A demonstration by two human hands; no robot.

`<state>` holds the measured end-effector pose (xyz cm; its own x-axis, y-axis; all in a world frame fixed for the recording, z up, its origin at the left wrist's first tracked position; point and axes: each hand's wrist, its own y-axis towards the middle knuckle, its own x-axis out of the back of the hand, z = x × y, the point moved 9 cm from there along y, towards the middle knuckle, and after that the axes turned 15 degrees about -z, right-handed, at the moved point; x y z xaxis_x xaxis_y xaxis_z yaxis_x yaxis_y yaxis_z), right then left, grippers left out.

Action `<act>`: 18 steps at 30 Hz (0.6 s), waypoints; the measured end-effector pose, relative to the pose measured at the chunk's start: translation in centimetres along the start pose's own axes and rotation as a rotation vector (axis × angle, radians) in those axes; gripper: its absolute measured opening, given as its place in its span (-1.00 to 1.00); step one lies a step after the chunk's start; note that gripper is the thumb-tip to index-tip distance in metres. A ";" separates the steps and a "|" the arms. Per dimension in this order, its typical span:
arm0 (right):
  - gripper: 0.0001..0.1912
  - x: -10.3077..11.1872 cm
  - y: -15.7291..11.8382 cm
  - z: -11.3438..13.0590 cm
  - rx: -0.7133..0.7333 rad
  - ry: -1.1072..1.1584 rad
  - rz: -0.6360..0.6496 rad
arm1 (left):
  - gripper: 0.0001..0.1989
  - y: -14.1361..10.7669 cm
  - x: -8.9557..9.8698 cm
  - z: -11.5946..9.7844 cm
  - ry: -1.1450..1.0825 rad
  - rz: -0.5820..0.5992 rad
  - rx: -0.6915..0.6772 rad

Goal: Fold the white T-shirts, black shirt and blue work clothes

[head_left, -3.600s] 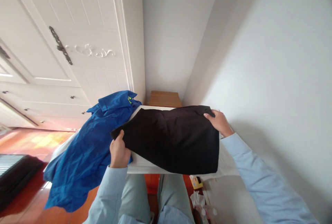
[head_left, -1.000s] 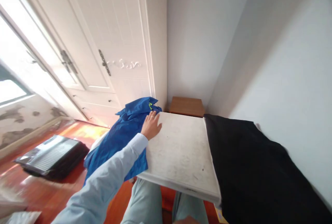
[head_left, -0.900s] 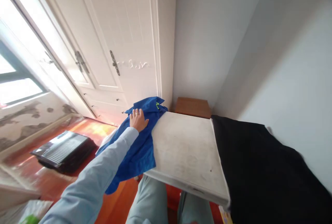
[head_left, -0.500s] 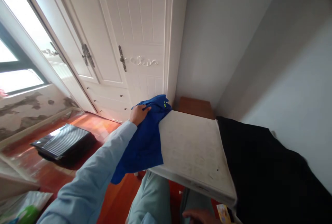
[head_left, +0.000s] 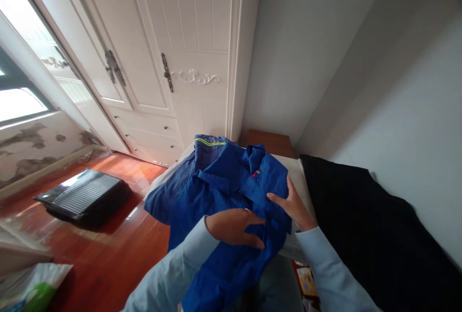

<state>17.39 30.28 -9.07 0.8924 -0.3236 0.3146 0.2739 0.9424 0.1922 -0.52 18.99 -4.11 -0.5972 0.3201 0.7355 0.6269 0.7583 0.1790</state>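
A blue garment with a small red and yellow mark lies spread over the light board and hangs down over my lap. My left hand, with a ring on it, rests on the middle of the cloth, its thumb and fingers apart. At the garment's right edge, my right hand touches the cloth with thumb and fingers spread. The light board shows at the right, mostly covered.
Black cloth lies to the right of the board. A brown box stands behind it. White wardrobe doors rise ahead. A dark ribbed case sits on the red floor at left.
The blue garment has been opened out and now covers much of the board. My left hand has moved right and down; my right hand has come up onto the cloth.
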 end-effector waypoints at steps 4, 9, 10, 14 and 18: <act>0.05 1.4 0.2 -1.5 -0.009 -0.071 -0.040 | -0.42 -1.5 6.7 5.8 0.296 -0.399 0.223; -0.24 3.8 1.0 -0.2 0.031 0.003 -0.065 | -0.28 -3.7 11.9 13.1 0.639 -0.652 0.451; -0.26 4.3 1.2 0.2 0.033 0.023 -0.078 | -0.36 -3.6 11.8 13.9 0.638 -0.617 0.433; -0.35 6.8 1.7 2.0 0.007 0.151 -0.152 | -0.72 -3.7 12.4 14.1 0.435 -0.709 0.322; -0.41 12.1 2.7 4.7 -0.073 0.367 -0.359 | -0.63 -7.4 17.8 13.8 -0.002 -1.315 0.399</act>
<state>27.24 28.50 -0.40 0.8012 -0.5884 -0.1085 0.5983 0.7855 0.1583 -22.70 26.96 -1.40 -0.6348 -0.7536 0.1706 -0.5805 0.6109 0.5384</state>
